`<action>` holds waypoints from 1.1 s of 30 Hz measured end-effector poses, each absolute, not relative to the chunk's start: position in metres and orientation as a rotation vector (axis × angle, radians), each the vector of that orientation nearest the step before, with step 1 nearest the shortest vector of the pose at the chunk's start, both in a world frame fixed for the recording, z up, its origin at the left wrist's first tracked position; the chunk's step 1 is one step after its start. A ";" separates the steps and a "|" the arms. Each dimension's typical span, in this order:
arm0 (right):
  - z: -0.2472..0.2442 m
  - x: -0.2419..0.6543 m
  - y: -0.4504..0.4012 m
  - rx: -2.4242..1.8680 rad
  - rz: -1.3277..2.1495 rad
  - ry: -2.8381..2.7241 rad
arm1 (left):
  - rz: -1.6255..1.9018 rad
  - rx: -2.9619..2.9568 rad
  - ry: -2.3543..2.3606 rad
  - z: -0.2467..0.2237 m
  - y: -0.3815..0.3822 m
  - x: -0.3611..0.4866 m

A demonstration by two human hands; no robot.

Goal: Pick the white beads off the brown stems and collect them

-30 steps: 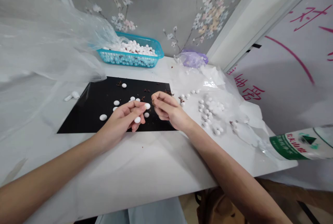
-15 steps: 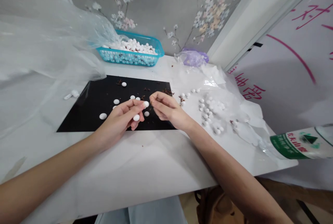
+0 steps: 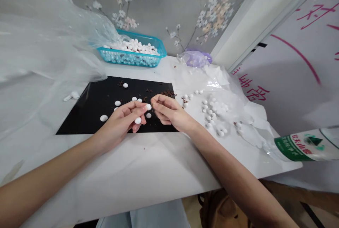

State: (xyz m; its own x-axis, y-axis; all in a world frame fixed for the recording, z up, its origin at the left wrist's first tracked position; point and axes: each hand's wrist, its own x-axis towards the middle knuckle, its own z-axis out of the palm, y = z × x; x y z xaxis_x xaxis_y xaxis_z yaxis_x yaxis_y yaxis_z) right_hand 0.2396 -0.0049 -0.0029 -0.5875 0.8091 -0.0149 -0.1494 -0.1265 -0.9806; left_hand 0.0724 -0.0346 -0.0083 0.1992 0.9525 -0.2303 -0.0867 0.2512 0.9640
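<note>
Thumb and fingertips of the left hand are pinched closed on one white ball, and I see a second ball tucked lower against the same hand's curled fingers. Just to its right, I have the right hand with its fingertips drawn together beside the pinched ball; I cannot tell what, if anything, is between them. Both hands are above a black mat on the white desk. Loose balls lie on the mat, with brown bits at its far right. On the far side I see a blue basket full of white balls; to the right, more balls lie scattered near clear plastic and a bottle.
</note>
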 end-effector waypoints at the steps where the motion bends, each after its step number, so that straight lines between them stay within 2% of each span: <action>1: -0.003 0.240 -0.005 -0.769 1.803 -1.463 | 0.944 1.042 1.104 -0.009 -0.035 0.072; 18: -0.006 0.244 -0.003 -0.843 1.876 -1.462 | 0.935 1.123 1.144 -0.009 -0.034 0.072; 33: -0.006 0.245 0.001 -0.921 1.790 -1.427 | 0.931 1.077 1.115 -0.009 -0.033 0.072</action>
State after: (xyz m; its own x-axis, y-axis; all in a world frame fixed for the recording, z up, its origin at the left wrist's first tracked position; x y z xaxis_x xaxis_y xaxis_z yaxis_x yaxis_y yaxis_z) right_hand 0.2455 0.0006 -0.0060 -0.5330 0.8373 -0.1217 -0.0682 -0.1859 -0.9802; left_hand 0.0717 -0.0328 -0.0093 0.2028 0.9539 -0.2211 -0.0465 0.2350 0.9709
